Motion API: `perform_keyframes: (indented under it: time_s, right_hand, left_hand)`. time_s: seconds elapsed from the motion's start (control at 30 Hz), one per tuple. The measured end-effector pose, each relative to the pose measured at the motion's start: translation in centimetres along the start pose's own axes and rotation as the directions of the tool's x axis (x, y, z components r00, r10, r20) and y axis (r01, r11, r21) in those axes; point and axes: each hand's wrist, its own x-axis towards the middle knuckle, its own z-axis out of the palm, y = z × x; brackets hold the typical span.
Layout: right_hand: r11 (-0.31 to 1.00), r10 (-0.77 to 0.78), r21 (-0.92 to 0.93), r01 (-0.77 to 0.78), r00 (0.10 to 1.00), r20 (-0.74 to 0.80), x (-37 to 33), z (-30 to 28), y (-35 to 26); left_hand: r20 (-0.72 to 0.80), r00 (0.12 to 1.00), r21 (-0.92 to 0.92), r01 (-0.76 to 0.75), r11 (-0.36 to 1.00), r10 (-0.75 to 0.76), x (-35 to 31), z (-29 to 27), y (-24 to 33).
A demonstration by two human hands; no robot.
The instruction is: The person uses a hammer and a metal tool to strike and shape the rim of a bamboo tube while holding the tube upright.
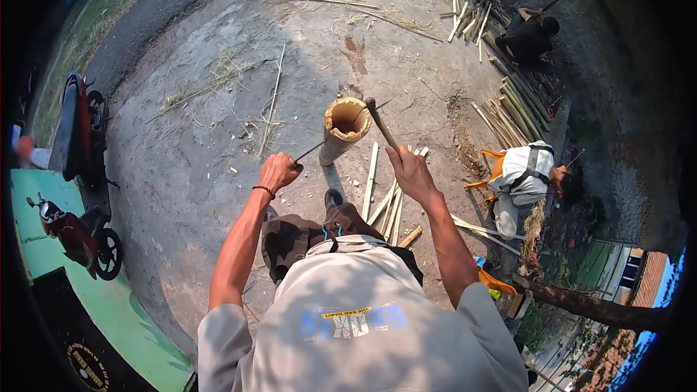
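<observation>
A thick hollow bamboo tube (pixel 338 147) stands upright on the ground in front of me, its cut rim rough. My left hand (pixel 279 173) is closed around the grip of a thin dark bladed tool (pixel 311 152), which reaches the tube's left side. In line with it, a thin dark point shows past the right rim; whether it is the same blade I cannot tell. My right hand (pixel 413 173) grips a wooden stick (pixel 382 125), raised with its dark, thicker end just right of the rim. Whether that end touches anything is unclear.
Split bamboo strips (pixel 392 207) lie near my feet. At right, a person in white (pixel 526 174) bends beside a bamboo pile (pixel 521 105); another person in black (pixel 528 38) sits farther back. Two motorcycles (pixel 80 236) stand at left by a green wall (pixel 109 305).
</observation>
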Motion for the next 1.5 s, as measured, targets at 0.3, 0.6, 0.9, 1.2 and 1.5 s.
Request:
perform_keyframes:
  time_s: [0.3,0.6,0.9,1.2,1.5]
  right_hand:
    - [1.000,0.021,-0.015,-0.022,0.997,-0.069,-1.2,0.0,1.1]
    - [0.918,-0.197,0.251,0.308,0.901,-0.385,-7.4,0.1,-4.6]
    - [0.978,0.056,0.209,-0.013,0.978,-0.199,-3.8,-3.9,-6.3]
    - [0.992,-0.049,0.102,0.072,0.976,-0.214,-1.9,1.1,-0.9]
    - [0.952,-0.064,0.286,0.106,0.986,-0.155,-3.1,-5.6,-10.4]
  left_hand:
    - [0.023,1.000,0.005,0.011,1.000,-0.011,-1.3,-0.7,0.7]
    - [0.096,0.995,0.062,-0.024,0.998,0.018,-2.5,-0.2,1.3]
    - [0.063,0.997,0.048,0.039,0.998,-0.042,0.0,-1.2,0.1]
    - [0.078,0.996,0.043,0.028,0.999,-0.032,-0.4,-1.8,-0.9]
    - [0.062,0.998,0.055,-0.011,0.998,0.008,0.0,-0.3,-3.1]
